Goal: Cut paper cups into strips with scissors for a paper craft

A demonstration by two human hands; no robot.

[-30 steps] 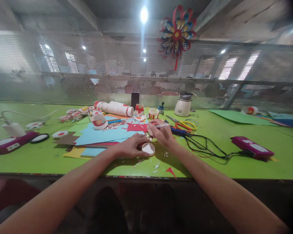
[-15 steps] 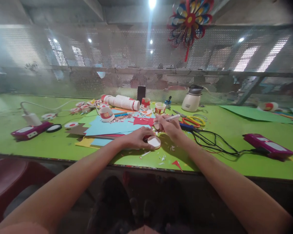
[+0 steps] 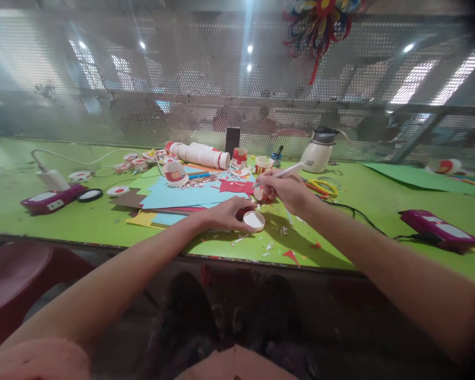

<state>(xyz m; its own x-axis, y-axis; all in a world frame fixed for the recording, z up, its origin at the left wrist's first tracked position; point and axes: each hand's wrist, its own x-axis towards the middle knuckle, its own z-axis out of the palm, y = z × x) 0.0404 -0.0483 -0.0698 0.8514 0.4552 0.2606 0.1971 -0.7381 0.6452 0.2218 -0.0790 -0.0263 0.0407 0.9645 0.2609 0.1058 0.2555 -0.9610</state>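
My left hand [image 3: 225, 214] is clamped on a small paper cup [image 3: 252, 220] lying on its side on the green table [image 3: 103, 224], fingers wrapped over the red body, white base facing me, near the table's near edge. My right hand [image 3: 285, 192] sits just right of and beyond it, fingers pinched together on a white pen [image 3: 285, 171], tip pointing down-left toward a second small cup [image 3: 261, 194] tucked under that hand; can't tell whether the tip touches it. Paper scraps [image 3: 275, 245] are scattered on the table right of the held cup, with a red triangle offcut [image 3: 290, 256] at the near edge. Left of my hands: a stack of coloured paper sheets [image 3: 174, 198], blue on top, with a red piece [image 3: 236, 186] at its far right corner. Far side: a stack of paper cups [image 3: 200, 154] lying flat, a dark box [image 3: 233, 141], two upright cups [image 3: 239, 157], a white kettle [image 3: 320, 153]. Yellow-handled scissors [image 3: 324, 187] and a black cable [image 3: 364, 219] lie to the right, running to a magenta device [image 3: 439, 232]. Another magenta device [image 3: 49, 200] with a white charger [image 3: 53, 179] sits far left.
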